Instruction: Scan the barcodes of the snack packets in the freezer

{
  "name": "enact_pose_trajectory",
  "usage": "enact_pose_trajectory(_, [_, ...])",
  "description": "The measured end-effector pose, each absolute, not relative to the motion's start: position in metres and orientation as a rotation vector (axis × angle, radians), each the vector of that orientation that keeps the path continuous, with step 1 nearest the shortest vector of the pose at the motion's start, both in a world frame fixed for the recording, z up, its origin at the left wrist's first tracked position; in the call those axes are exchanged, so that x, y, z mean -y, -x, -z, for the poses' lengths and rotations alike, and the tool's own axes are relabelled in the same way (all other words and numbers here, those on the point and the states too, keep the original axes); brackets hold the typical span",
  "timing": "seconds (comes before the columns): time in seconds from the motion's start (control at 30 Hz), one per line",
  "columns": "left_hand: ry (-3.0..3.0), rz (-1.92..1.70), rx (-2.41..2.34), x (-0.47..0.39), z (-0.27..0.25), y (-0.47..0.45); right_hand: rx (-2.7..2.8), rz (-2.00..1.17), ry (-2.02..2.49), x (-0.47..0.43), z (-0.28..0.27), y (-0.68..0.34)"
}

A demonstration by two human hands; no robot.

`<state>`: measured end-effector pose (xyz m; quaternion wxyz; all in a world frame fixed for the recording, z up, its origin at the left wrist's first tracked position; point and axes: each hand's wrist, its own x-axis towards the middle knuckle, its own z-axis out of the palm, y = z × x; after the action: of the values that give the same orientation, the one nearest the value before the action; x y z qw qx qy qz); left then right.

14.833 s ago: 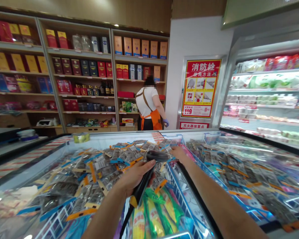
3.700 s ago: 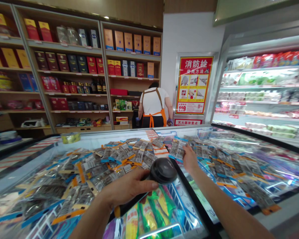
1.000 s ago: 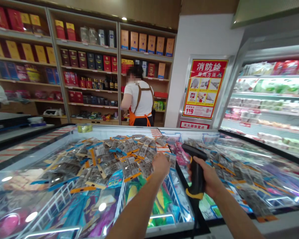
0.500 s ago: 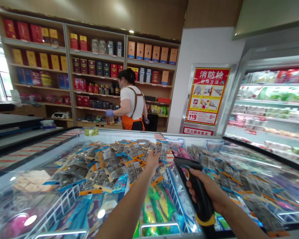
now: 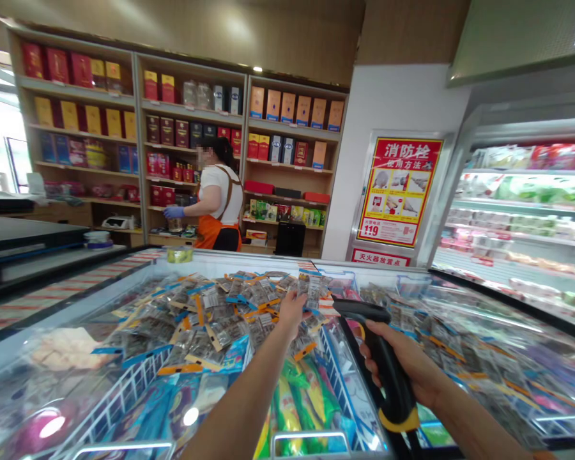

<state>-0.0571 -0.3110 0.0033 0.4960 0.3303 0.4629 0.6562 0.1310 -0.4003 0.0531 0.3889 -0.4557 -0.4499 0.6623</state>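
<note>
My left hand (image 5: 292,311) reaches over the glass-topped freezer (image 5: 206,255) and is closed on a small clear snack packet (image 5: 309,286) with a printed label, held upright. My right hand (image 5: 397,358) wraps around the handle of a black barcode scanner (image 5: 388,377) with a yellow band near its base. The scanner's head points left, toward the packet, and the two stay apart. Beneath my left hand spreads a heap of similar packets (image 5: 220,329) with blue and orange edges. Green and yellow ice-cream wrappers (image 5: 292,409) show in a wire basket below.
More packets (image 5: 455,338) cover the right-hand lid. Behind the freezer, a person (image 5: 218,201) in an orange apron and blue gloves stands by shelves of boxed goods (image 5: 186,134). A lit fridge (image 5: 527,217) is at right, beside a red fire-hydrant poster (image 5: 401,191).
The person behind the freezer has moved left along the shelves. My view has shifted slightly; my hands keep the packet and scanner in nearly the same places.
</note>
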Motion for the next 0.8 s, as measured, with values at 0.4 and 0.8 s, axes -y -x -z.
enact_pose_trajectory(0.4, [-0.962, -1.172, -0.982, 0.303, 0.007, -0.018, 1.017, -1.506, 1.047, 0.384, -0.062, -0.139])
enact_pose_trajectory(0.8, [-0.93, -1.17, -0.728, 0.374, -0.009, 0.023, 1.388, -0.976, 1.089, 0.336, -0.028, -0.055])
